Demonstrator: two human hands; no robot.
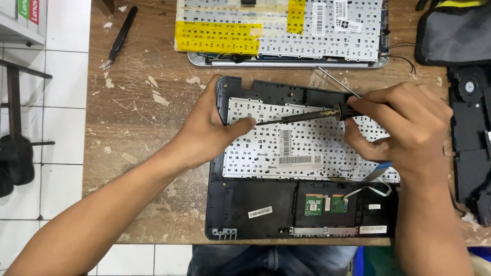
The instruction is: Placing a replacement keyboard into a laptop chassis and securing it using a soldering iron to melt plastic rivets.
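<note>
Between the two hands, a soldering iron (307,115) lies almost level across the upper part of the keyboard back (307,148). Its long axis runs left to right, with the handle end slightly higher than the tip. The tip points toward the left hand (212,130) and ends just beside that hand's thumb, over the keyboard's upper left corner.

The right hand (404,128) grips the iron at its handle, fingers closed round it, thumb underneath and knuckles up. The wrist comes in from below and to the right. A thin cord (337,81) leads off from behind this hand toward the top of the bench.

The left hand is not gripping anything. It lies flat against the left edge of the palmrest shell (255,204), with the thumb stretched over the edge and pressing on the keyboard back. Its forearm comes in from the lower left. This hand is the one nearer the tip; the right hand is at the far end of the shaft.

Below the right hand, a flat ribbon cable (376,171) crosses the keyboard's lower right corner. Beyond both hands sits a second keyboard (286,25) with yellow tape. Far to the left of the left hand lie black tweezers (120,38) on the bench (138,153).
</note>
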